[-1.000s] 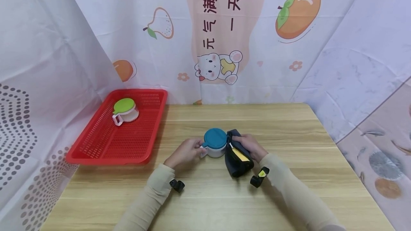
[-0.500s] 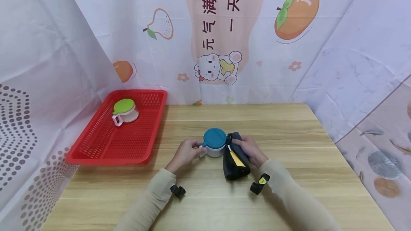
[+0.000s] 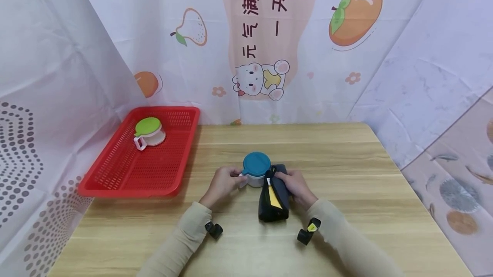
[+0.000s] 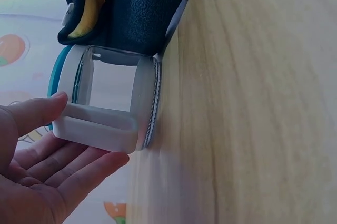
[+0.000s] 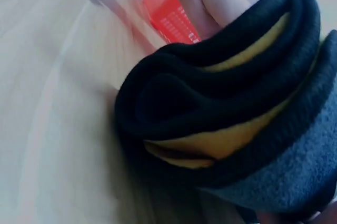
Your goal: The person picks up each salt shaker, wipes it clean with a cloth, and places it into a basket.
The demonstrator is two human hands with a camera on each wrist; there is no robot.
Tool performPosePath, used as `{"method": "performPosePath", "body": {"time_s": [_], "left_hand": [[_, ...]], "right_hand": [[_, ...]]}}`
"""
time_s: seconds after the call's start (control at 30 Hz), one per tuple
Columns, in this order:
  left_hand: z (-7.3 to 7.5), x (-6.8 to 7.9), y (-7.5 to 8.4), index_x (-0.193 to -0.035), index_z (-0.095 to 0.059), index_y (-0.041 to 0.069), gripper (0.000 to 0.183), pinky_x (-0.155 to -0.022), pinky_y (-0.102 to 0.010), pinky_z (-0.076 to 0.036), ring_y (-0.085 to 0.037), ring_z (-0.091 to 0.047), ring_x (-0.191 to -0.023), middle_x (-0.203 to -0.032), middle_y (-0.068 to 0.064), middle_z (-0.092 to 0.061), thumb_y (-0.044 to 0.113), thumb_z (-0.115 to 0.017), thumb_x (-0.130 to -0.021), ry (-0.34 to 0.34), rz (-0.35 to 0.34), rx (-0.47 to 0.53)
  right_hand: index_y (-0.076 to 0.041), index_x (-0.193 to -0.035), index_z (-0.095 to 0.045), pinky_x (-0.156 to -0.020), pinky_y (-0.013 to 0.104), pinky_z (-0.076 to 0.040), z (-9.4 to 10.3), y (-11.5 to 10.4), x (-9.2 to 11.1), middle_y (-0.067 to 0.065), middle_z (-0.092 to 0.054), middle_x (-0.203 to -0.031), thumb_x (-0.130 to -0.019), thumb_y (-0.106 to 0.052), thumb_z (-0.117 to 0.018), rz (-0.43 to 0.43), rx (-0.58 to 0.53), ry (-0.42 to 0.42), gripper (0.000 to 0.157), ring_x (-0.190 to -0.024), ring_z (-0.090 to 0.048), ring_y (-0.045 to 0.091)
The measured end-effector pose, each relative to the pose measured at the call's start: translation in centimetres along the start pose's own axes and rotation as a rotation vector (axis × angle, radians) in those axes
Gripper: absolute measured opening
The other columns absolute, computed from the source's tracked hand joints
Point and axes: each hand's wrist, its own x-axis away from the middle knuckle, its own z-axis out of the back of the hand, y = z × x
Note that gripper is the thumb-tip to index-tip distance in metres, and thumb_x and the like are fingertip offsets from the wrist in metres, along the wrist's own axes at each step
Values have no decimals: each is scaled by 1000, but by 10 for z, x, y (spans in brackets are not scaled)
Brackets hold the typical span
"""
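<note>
In the head view, a seasoning jar with a blue lid stands upright at the table's middle. My left hand pinches its white handle, thumb on one side and fingers on the other. The clear jar body shows in the left wrist view. My right hand grips a rolled dark grey cloth with black edging and a yellow inner side. That roll sits against the jar's right front side, its layered end filling much of the right wrist view. Most of my right hand is hidden there.
A red plastic basket stands at the left on the wooden table. Inside it is a similar jar with a green lid. A printed curtain hangs behind the table's far edge.
My right hand and the rolled cloth have moved left and a little nearer to me, the cloth turning more upright and overlapping the jar's front. The left hand and jar have hardly moved.
</note>
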Motion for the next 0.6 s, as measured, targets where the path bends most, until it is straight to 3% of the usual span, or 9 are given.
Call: {"method": "performPosePath", "body": {"time_s": [0.6], "left_hand": [[-2,2,1,-83,-72,4,14,-67,-28,-54,-16,-68,-80,-82,-7,-73,17,-77,-84,36,-31,-25]], "right_hand": [[3,-85,-66,-54,22,-46,-20,-3,25,-1,-59,-66,-91,-22,-62,7,-15,16,26,-57,-54,9]]}}
